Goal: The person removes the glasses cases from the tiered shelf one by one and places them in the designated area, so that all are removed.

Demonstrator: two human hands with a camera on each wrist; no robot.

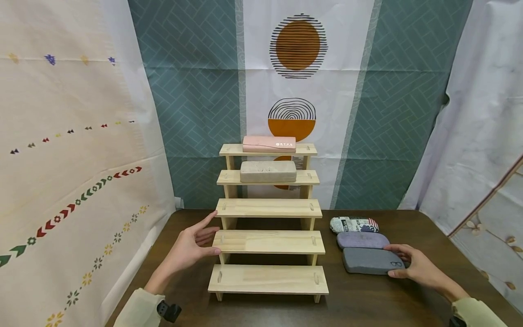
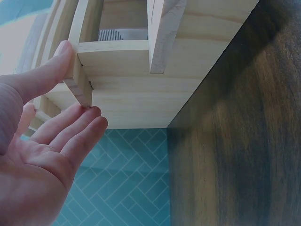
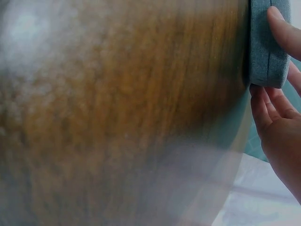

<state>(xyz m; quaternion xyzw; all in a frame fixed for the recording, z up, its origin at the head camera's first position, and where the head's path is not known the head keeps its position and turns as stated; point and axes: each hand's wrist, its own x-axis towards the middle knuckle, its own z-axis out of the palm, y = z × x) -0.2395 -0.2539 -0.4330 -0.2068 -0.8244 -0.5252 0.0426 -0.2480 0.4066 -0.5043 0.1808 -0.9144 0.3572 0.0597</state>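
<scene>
A stepped wooden display rack (image 1: 269, 241) stands mid-table. At its left end my left hand (image 1: 189, 247) holds the end of a lower board (image 2: 79, 80), thumb at the front edge and other fingertips at the back; in the head view the index finger reaches the board above. To the right, a grey glasses case (image 1: 365, 261) with a small glasses print lies on the table. My right hand (image 1: 416, 265) grips its right end, thumb in front and fingers behind. In the right wrist view only one end of the grey case (image 3: 268, 52) shows.
A purple glasses case (image 1: 361, 240) and a newspaper-print case (image 1: 353, 224) lie behind the grey one. On the rack's top board sits a pink case (image 1: 268, 144), with a cream case (image 1: 268, 171) one step lower. Cloths hang around the brown table (image 1: 351, 304).
</scene>
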